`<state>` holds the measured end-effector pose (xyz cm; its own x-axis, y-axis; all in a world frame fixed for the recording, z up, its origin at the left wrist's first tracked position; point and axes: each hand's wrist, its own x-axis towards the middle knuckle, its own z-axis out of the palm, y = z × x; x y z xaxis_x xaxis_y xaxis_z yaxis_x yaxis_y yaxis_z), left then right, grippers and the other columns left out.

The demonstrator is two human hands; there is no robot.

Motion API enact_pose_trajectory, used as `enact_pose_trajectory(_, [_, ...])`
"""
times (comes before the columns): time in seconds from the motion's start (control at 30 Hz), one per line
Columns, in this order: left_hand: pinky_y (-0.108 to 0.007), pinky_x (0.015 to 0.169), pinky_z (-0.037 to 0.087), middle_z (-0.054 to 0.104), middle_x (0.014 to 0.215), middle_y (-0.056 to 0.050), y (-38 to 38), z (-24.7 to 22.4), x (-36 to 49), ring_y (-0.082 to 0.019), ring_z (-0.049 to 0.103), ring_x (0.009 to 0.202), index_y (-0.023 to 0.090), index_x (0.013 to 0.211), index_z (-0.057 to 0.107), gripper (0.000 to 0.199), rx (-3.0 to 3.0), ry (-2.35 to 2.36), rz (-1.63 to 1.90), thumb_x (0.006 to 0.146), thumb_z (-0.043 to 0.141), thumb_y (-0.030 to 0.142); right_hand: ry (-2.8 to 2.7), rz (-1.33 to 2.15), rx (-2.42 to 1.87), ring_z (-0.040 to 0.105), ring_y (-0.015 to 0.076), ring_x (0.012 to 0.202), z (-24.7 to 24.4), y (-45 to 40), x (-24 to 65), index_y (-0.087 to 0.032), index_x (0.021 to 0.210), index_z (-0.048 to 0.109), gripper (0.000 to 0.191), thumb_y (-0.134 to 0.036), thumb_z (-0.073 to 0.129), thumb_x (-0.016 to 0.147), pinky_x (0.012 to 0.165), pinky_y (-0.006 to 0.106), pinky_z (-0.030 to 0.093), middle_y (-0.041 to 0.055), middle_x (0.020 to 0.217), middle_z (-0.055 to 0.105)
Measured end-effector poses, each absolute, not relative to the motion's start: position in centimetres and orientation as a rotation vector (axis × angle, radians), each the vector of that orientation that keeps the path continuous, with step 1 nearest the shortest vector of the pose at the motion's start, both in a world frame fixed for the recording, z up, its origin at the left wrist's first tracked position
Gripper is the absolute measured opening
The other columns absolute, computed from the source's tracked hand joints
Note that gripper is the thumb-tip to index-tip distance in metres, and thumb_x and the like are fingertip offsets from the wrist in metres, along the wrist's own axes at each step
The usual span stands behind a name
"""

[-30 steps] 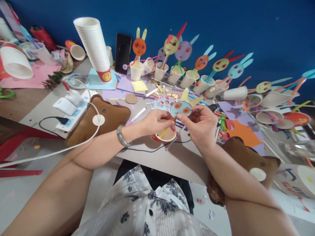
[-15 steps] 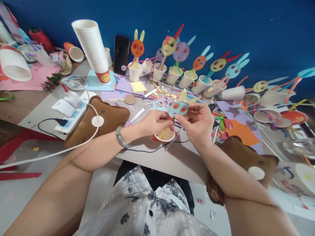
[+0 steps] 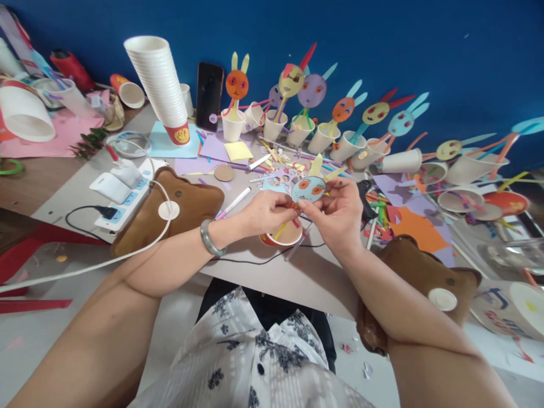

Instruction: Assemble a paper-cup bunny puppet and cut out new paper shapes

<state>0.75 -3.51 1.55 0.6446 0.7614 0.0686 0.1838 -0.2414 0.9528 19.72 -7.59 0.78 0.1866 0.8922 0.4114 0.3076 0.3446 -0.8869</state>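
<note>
Watching remotely. Blue paper rabbit [image 3: 306, 191] between both hands, just above the paper cup [image 3: 292, 233], long axis tilted, ears upper right. I read left grip [image 3: 266, 212] pinching its lower-left base, contact partly hidden; right grip [image 3: 340, 218], nearer the ears, grasps the face's edge.

Matt paper face [image 3: 310, 190], smooth glossy bangle [image 3: 205, 234]
</note>
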Motion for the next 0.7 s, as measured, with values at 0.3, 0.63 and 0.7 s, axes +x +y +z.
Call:
enact_pose_trajectory(0.3, [-0.025,0.069,0.049,0.076,0.079,-0.004,-3.57,1.93,0.58,-0.014,0.066,0.073,0.013,0.084,0.078,0.024,1.779,0.763,0.628,0.093,0.062,0.028,-1.384,0.626,-1.263,0.060,0.0123,0.056,0.79,-7.53,19.96,-0.030,0.111,0.052,0.065,-0.054,0.097,0.071,0.044,0.029,0.048,0.0019,0.101,0.068])
enact_pose_trajectory(0.63, [-0.024,0.069,0.047,0.077,0.079,-0.004,-3.64,2.12,0.55,-0.013,0.065,0.074,0.013,0.084,0.079,0.024,1.792,0.772,0.627,0.094,0.063,0.028,-1.370,0.677,-1.250,0.055,0.0093,0.050,1.12,-7.27,19.84,-0.030,0.114,0.050,0.072,-0.049,0.100,0.066,0.042,0.026,0.049,-0.0027,0.096,0.068])
enact_pose_trajectory(0.7, [-0.023,0.068,0.046,0.076,0.078,-0.004,-3.68,2.27,0.54,-0.013,0.064,0.072,0.013,0.084,0.079,0.024,1.781,0.778,0.625,0.094,0.063,0.028,-1.373,0.693,-1.237,0.056,0.0093,0.049,0.97,-7.14,19.87,-0.029,0.114,0.050,0.072,-0.048,0.100,0.066,0.043,0.026,0.049,-0.0029,0.095,0.069])
